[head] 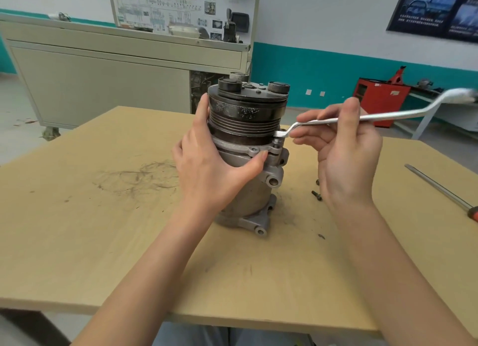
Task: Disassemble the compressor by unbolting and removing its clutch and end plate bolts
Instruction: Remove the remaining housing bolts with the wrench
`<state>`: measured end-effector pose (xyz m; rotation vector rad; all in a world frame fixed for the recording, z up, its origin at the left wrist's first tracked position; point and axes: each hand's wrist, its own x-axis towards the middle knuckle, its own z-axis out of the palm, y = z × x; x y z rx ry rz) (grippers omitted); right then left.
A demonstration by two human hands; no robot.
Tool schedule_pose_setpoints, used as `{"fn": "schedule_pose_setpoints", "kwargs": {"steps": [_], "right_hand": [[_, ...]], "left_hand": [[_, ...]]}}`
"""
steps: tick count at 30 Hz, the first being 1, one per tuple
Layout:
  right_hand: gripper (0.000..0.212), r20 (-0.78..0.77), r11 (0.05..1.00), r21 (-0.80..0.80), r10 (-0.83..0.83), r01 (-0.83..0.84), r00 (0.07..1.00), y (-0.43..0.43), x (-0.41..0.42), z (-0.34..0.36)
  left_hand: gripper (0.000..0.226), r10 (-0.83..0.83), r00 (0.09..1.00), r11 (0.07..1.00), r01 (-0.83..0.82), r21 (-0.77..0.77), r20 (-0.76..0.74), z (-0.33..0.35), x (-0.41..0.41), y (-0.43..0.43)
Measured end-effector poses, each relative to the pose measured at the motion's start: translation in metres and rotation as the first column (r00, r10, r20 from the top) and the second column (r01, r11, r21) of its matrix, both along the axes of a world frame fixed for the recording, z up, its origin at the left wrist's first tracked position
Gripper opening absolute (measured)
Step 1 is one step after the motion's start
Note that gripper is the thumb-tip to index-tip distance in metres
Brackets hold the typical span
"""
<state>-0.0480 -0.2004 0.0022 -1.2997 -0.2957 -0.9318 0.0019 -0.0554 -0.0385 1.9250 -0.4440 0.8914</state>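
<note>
At frame centre the left hand (207, 162) is gripping the compressor (245, 149) while the right hand (344, 149) is pinching the wrench (362, 117), its ring seated on the bolt (277, 144), handle running toward the right edge.

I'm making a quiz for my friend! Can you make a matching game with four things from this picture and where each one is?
Things:
1. wrench
2. loose bolt
3. screwdriver
4. left hand

Places:
A. lying on the table near the right edge
B. wrapped around the compressor
C. held in the right hand
D. lying on the table beside the compressor

Pairs: 1-C, 2-D, 3-A, 4-B
</note>
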Motion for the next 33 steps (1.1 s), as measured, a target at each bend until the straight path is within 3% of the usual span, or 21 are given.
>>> {"fn": "schedule_pose_setpoints", "kwargs": {"steps": [8,11,13,15,17,19,21,23,25,28,33], "right_hand": [[0.02,0.323,0.934,-0.272,-0.136,0.23,0.936,0.02,-0.006,-0.028],[0.027,0.161,0.991,-0.103,-0.068,0.085,0.985,0.004,0.005,-0.019],[0.034,-0.046,0.984,0.082,0.164,-0.16,0.985,-0.011,0.016,-0.006],[0.037,-0.187,0.895,0.278,0.408,-0.35,0.894,-0.019,0.025,0.002],[0.039,-0.2,0.826,0.397,0.502,-0.399,0.841,-0.023,0.029,0.006],[0.04,-0.144,0.834,0.423,0.449,-0.355,0.882,-0.03,0.026,0.009],[0.042,-0.146,0.943,0.278,0.231,-0.184,0.962,-0.038,0.017,0.014],[0.038,-0.135,0.997,-0.019,-0.078,0.076,0.988,-0.041,0.006,0.016],[0.026,-0.09,0.94,-0.266,-0.244,0.213,0.966,-0.035,-0.003,0.014],[0.006,-0.15,0.856,-0.493,-0.261,0.156,0.954,-0.018,-0.01,0.006],[0.011,-0.138,0.698,-0.691,-0.382,0.188,0.914,-0.002,-0.009,0.001]], "left_hand": [[0.11,0.006,1.0,1.0,-0.006,0.004,-0.002,0.002,-0.002,0.0],[0.111,0.008,1.0,1.0,-0.008,0.017,-0.013,0.003,-0.003,0.0],[0.111,0.008,1.0,1.0,-0.008,0.018,-0.02,0.003,-0.003,0.0],[0.111,0.009,1.0,1.0,-0.009,0.011,-0.019,0.002,-0.002,0.0],[0.11,0.003,1.0,1.0,-0.003,0.007,-0.019,0.002,-0.002,-0.001],[0.11,-0.001,1.0,1.0,0.001,0.005,-0.02,0.001,-0.001,0.0],[0.11,0.004,1.0,1.0,-0.004,0.007,-0.021,0.001,-0.001,-0.001],[0.11,0.008,1.0,1.0,-0.008,0.011,-0.019,0.001,-0.001,-0.001],[0.11,0.012,1.0,1.0,-0.011,0.01,-0.015,0.001,-0.001,-0.001],[0.11,0.019,1.0,1.0,-0.019,0.01,-0.013,0.001,-0.001,-0.001],[0.111,0.018,1.0,1.0,-0.017,0.015,-0.024,0.002,-0.002,-0.001]]}}
